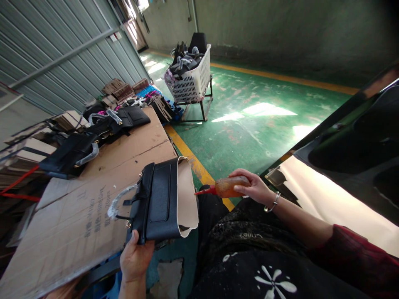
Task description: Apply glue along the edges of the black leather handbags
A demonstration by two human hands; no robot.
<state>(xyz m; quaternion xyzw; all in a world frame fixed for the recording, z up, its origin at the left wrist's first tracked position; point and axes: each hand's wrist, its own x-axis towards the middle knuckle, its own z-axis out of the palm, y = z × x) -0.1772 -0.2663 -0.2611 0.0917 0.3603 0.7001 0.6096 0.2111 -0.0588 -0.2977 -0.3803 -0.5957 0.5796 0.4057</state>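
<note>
A black handbag (pixel 160 197) lies on its side at the near edge of the cardboard-topped table, its pale, unfinished base facing me. My left hand (pixel 137 255) grips the bag's lower edge, thumb on top and the other fingers hidden beneath. In my right hand (pixel 254 187) is an orange squeeze bottle (pixel 229 187), fingers wrapped around it. Its red nozzle points left, with the tip at or very near the rim of the bag's pale base; exact contact is hard to tell. The bag's handle (pixel 116 203) is wrapped in clear plastic.
Cardboard (pixel 77 211) covers the table. More black handbags (pixel 70 151) lie along its far left side, beside stacked boards. A white plastic basket (pixel 193 85) full of black bags stands on a metal frame beyond. Black and cream material (pixel 324 195) is at my right.
</note>
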